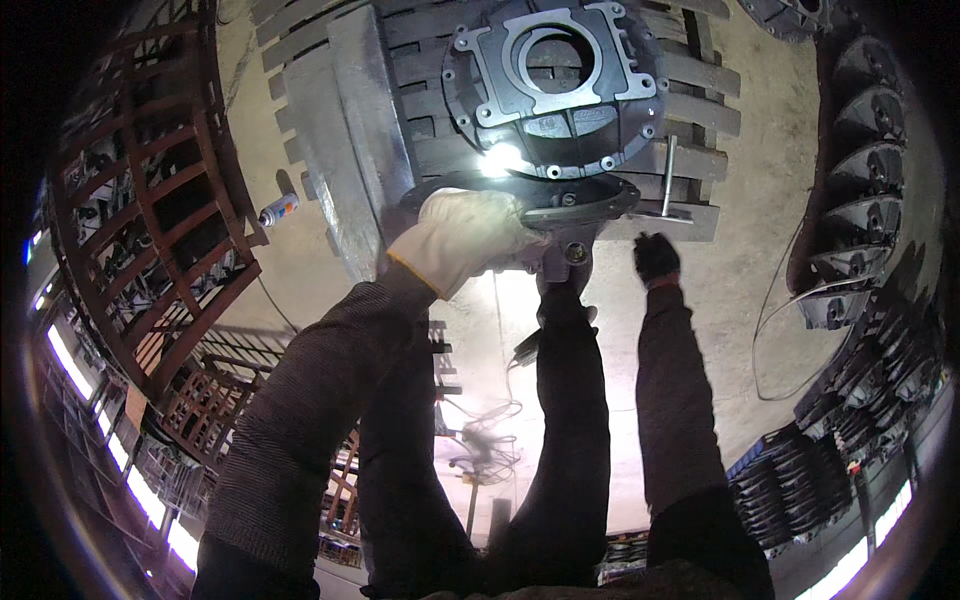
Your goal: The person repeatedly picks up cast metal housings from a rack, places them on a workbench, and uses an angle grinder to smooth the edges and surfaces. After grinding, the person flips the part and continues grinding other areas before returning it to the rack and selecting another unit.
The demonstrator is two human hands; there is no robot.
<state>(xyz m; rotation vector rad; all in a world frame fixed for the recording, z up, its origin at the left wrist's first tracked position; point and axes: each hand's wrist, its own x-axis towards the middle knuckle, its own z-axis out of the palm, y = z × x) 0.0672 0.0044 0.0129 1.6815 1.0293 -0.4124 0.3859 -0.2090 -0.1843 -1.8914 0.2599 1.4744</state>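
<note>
My left hand [470,232], in a white work glove with a yellow cuff, is closed on the near rim of a dark round cast-metal housing [580,205] that stands tilted on edge. Behind it, a larger cast-metal housing [480,130] lies on a slatted pallet, with a pale machined frame around its round opening and bolt holes along its flange. My right hand [657,260], in a dark glove, hangs just short of a T-shaped metal tool [668,185] and apart from it. Its fingers are too dark to make out.
A grey metal beam [370,110] lies on the pallet's left side [300,25]. A spray can [279,210] lies on the floor beside a rust-red metal rack [160,200]. Rows of cast housings [855,180] line the right, with a cable [765,330] near them.
</note>
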